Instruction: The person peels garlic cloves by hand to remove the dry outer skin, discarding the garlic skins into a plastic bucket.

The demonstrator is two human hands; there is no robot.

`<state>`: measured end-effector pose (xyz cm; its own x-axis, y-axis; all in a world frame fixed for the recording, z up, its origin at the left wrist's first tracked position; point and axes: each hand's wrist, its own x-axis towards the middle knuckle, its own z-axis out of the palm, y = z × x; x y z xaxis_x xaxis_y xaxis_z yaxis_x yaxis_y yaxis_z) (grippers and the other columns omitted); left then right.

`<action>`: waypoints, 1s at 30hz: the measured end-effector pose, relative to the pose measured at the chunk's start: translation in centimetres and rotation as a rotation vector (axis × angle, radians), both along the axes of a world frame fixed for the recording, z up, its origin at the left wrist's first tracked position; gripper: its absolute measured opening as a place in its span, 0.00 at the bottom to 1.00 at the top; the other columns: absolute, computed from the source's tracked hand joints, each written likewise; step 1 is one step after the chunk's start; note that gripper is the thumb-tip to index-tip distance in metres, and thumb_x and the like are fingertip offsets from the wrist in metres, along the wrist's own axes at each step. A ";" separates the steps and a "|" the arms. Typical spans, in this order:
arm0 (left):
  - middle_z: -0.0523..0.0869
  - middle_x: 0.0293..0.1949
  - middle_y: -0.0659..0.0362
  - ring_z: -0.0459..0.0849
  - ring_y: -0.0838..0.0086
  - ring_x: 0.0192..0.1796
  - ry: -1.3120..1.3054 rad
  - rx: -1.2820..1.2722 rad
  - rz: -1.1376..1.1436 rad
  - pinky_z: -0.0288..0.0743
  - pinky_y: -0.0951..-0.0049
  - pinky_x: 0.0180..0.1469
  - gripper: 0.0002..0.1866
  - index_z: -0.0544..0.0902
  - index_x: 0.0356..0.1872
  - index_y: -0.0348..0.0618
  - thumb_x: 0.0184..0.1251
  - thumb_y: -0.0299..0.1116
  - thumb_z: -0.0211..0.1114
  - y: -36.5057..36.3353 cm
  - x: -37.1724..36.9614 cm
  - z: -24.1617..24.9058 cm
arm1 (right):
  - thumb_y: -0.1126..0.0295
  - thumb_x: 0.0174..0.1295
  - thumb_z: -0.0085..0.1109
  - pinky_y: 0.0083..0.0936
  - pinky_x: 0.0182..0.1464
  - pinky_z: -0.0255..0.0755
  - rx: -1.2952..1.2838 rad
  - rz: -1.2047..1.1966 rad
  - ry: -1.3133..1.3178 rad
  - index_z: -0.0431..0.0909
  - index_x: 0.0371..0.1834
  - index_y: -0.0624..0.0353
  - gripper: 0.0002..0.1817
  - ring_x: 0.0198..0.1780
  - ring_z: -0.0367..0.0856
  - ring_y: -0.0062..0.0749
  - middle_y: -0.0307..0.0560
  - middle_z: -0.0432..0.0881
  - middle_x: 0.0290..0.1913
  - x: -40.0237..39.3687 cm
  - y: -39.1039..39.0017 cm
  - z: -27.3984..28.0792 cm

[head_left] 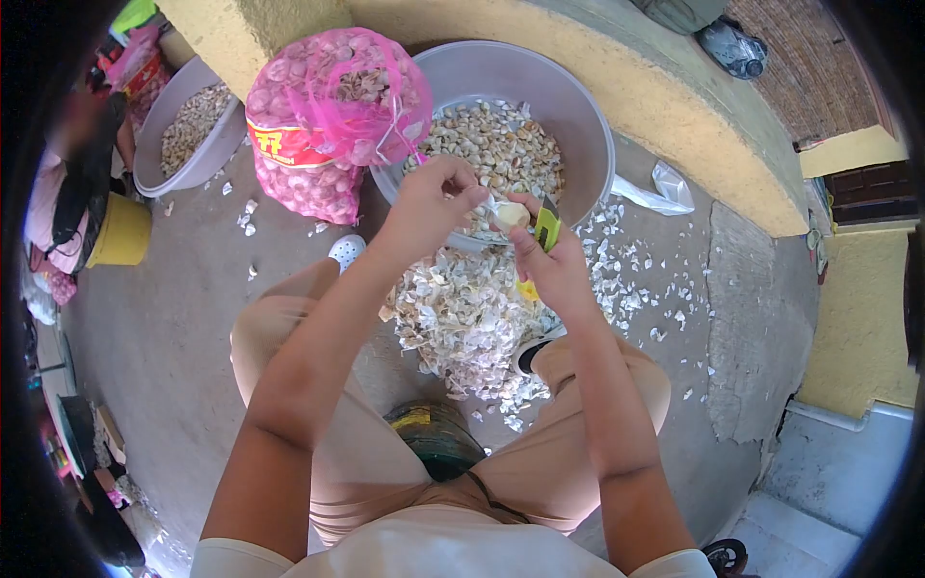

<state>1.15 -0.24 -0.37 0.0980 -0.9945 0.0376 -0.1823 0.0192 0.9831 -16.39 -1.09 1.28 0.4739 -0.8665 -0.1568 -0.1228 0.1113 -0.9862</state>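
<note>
My right hand (554,265) is closed round a yellow-green utility knife (547,227). Its thumb and fingers also grip a pale garlic clove (511,216). Beside it, my left hand (436,200) pinches a thin white piece of garlic skin (488,203) at the clove's left side. Both hands are over the near rim of a large grey tub (590,159), where many garlic cloves (511,144) lie on the bottom. Below the hands, a heap of garlic skins (462,323) covers the floor between my feet.
A pink mesh sack of garlic (308,178) stands against the tub's left side. Farther left are another tub of cloves (226,135), a yellow bucket (123,231) and a seated person (72,183). A low yellow wall (665,106) runs behind; a plastic bag (665,191) lies right.
</note>
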 end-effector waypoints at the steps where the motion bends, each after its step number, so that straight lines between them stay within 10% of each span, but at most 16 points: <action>1: 0.75 0.30 0.60 0.76 0.81 0.31 0.053 0.065 -0.003 0.75 0.80 0.29 0.06 0.73 0.28 0.36 0.54 0.26 0.62 0.0 0.2 0.4 | 0.70 0.59 0.53 0.13 0.20 0.62 -0.008 0.005 0.003 0.68 0.54 0.55 0.18 0.20 0.66 0.12 0.38 0.78 0.33 0.0 0.0 0.0; 8: 0.76 0.27 0.57 0.79 0.77 0.30 0.102 0.106 0.218 0.76 0.78 0.27 0.06 0.72 0.26 0.34 0.54 0.25 0.60 -0.3 1.5 -0.1 | 0.69 0.60 0.50 0.12 0.20 0.62 0.008 -0.024 -0.076 0.63 0.57 0.57 0.21 0.19 0.64 0.13 0.40 0.79 0.36 0.1 0.0 0.4; 14: 0.77 0.28 0.60 0.78 0.78 0.32 -0.251 -0.115 -0.256 0.72 0.76 0.35 0.06 0.73 0.34 0.37 0.57 0.26 0.58 0.8 1.3 -0.4 | 0.72 0.60 0.49 0.11 0.20 0.61 0.047 -0.008 -0.180 0.62 0.58 0.57 0.21 0.18 0.63 0.12 0.41 0.79 0.37 -0.6 -0.4 1.0; 17: 0.77 0.29 0.61 0.76 0.79 0.34 -0.099 0.289 -0.407 0.69 0.76 0.38 0.09 0.74 0.37 0.39 0.59 0.31 0.57 1.1 1.1 1.4 | 0.73 0.59 0.49 0.11 0.20 0.61 0.034 0.011 -0.080 0.63 0.58 0.57 0.21 0.19 0.63 0.12 0.41 0.79 0.37 -0.5 -0.3 0.8; 30: 0.75 0.24 0.54 0.72 0.72 0.26 -0.305 -0.016 -0.296 0.66 0.72 0.31 0.11 0.76 0.34 0.34 0.61 0.34 0.54 0.9 -0.1 1.0 | 0.68 0.59 0.51 0.11 0.18 0.60 0.188 0.073 -0.090 0.68 0.55 0.58 0.20 0.17 0.64 0.11 0.40 0.78 0.30 -0.3 -0.7 -0.2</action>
